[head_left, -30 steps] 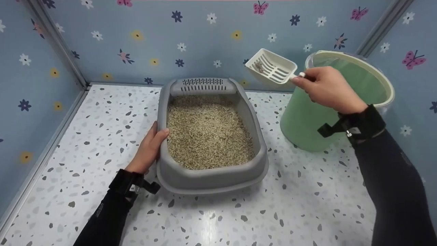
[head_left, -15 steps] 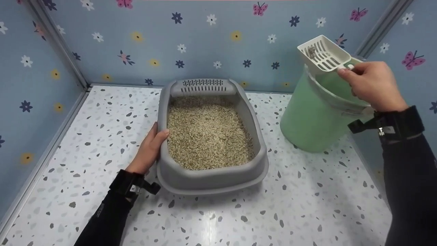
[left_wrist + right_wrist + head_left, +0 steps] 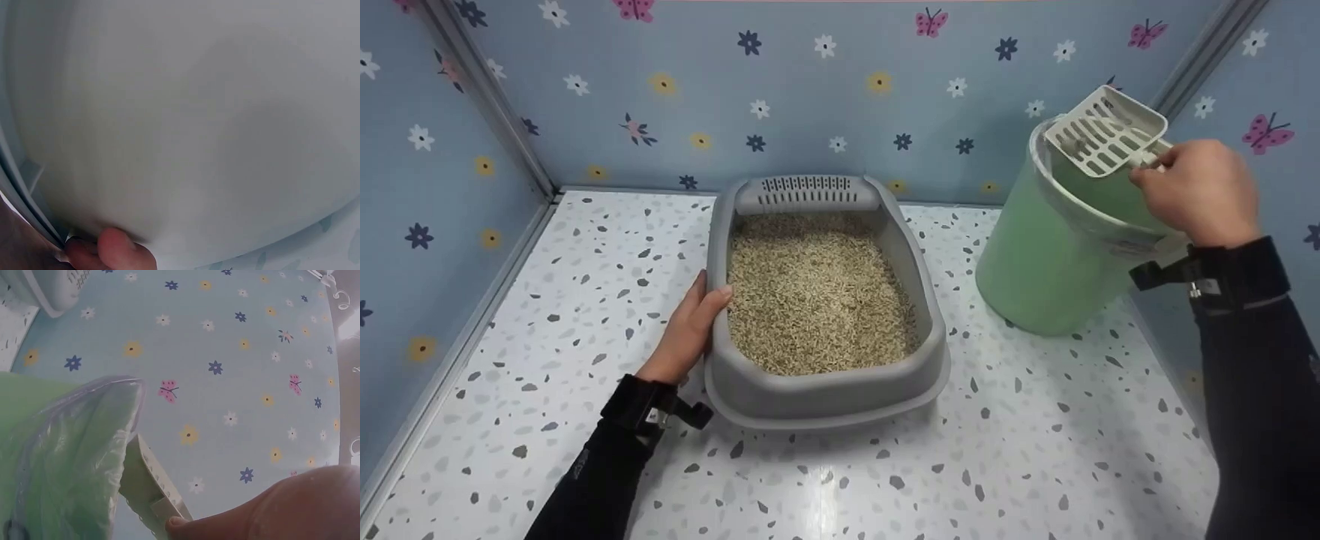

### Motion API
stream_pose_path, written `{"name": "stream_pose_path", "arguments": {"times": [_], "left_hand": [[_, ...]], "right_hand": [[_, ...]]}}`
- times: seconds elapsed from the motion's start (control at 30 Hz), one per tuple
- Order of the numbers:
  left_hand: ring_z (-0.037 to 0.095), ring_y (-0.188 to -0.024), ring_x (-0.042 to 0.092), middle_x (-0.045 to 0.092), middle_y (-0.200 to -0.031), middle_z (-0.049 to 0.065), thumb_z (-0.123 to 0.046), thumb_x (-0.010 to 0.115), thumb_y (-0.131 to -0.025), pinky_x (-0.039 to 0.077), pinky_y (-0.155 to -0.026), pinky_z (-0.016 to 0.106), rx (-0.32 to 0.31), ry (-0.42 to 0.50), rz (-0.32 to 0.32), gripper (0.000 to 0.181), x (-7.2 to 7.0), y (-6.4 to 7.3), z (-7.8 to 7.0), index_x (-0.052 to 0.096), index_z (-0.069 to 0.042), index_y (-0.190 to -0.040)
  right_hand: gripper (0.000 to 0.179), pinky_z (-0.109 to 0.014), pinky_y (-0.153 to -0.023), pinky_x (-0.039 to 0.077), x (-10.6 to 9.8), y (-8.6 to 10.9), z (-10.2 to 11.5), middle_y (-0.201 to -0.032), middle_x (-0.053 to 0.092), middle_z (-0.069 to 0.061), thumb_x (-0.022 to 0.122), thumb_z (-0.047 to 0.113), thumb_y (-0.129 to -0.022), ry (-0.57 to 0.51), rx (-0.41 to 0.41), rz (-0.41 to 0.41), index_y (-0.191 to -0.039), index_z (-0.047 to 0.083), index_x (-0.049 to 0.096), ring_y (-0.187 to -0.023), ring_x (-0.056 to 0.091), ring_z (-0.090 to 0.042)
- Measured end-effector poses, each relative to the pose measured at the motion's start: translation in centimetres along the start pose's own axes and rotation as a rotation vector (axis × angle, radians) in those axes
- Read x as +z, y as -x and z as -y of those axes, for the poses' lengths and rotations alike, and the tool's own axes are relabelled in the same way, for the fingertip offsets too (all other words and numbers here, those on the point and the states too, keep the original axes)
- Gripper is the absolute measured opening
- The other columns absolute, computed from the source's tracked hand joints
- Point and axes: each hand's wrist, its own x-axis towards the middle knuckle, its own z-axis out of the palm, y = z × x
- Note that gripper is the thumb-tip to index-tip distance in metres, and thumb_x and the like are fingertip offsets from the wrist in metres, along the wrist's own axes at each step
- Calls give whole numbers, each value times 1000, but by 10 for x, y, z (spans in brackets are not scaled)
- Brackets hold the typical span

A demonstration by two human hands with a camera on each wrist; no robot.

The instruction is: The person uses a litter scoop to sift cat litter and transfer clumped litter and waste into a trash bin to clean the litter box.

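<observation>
My left hand grips the left rim of a grey litter box, thumb over the edge. In the left wrist view, fingertips press below the rim against the box's wall. Tan pellet litter covers the box's floor. My right hand pinches the short handle of a white slotted litter scoop. The scoop is tilted over the mouth of a green bin, with a small greyish clump in it. The right wrist view shows the scoop beside the bin's liner.
A clear plastic liner hangs over the bin's rim. Blue flowered panels stand behind and at both sides. The speckled white floor runs under the box and bin.
My right hand has carried the scoop rightwards from beside the bin to above its mouth, then lowered and tipped it. My left hand stays on the litter box.
</observation>
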Motion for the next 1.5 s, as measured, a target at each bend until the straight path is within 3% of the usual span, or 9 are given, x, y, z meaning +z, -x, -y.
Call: {"name": "stream_pose_path", "arguments": {"times": [0.2,0.33,0.43,0.57,0.77,0.93,1.1,1.3,1.5], "left_hand": [[19,-170,3,0,-186,9,-53,50,-113,6,-137,41,-1,-14,1,93,0,0,0,-2,-13,-179],[18,-170,3,0,-186,8,-54,50,-113,6,-137,40,2,-10,1,93,-1,0,0,-2,-13,-179],[18,-170,3,-1,-186,8,-54,50,-113,5,-137,40,-3,-14,-2,94,-1,0,0,-2,-13,-179],[21,-170,0,-2,-186,11,-54,50,-112,4,-138,40,-15,-28,-11,96,-2,-1,0,-3,-11,-179],[22,-170,0,-4,-186,12,-52,49,-113,5,-138,40,-9,-14,0,95,-1,-1,1,-5,-10,-178],[21,-170,-1,-4,-186,12,-48,49,-113,4,-137,39,4,-5,-4,93,-2,-2,1,-5,-8,-178],[21,-170,0,-3,-186,12,-48,50,-113,4,-137,38,9,-11,-9,93,-2,-2,-1,-4,-8,-178],[21,-170,5,2,-186,11,-48,50,-113,6,-137,40,23,-16,-9,91,-2,-1,0,-1,-10,-179],[22,-170,4,2,-186,12,-48,50,-114,5,-138,40,30,-22,-10,91,-2,-2,0,0,-7,-179]], "right_hand": [[33,-46,-50,37,6,0,-2,-72,61,-16,67,24,-101,84,-15,-98,-84,-4,67,-67,51,-37],[17,-46,-46,35,10,0,-3,-68,56,-14,57,8,-88,136,-19,-127,-72,3,57,-64,49,-37],[12,-48,-48,37,13,0,-3,-78,64,-24,56,1,-81,155,-45,-133,-82,-6,66,-69,54,-42],[31,-56,-55,40,17,2,-3,-99,67,-34,59,-3,-80,165,-90,-136,-106,-12,73,-83,58,-49],[25,-68,-60,44,20,6,2,-104,54,-33,58,-2,-84,200,-101,-144,-105,-13,66,-88,53,-52],[28,-64,-60,43,19,15,13,-101,55,-32,51,-1,-88,142,-123,-213,-108,-15,65,-85,53,-52],[31,-48,-64,39,27,33,45,-101,67,-29,56,8,-100,-31,-251,-290,-112,-12,76,-83,56,-42],[31,-35,-68,49,47,50,104,-111,74,-22,72,20,-107,-166,-365,-45,-126,-5,75,-85,61,-31],[28,-38,-65,57,95,56,155,-107,75,-16,72,18,-107,-171,-469,194,-125,-4,72,-79,65,-27]]}}
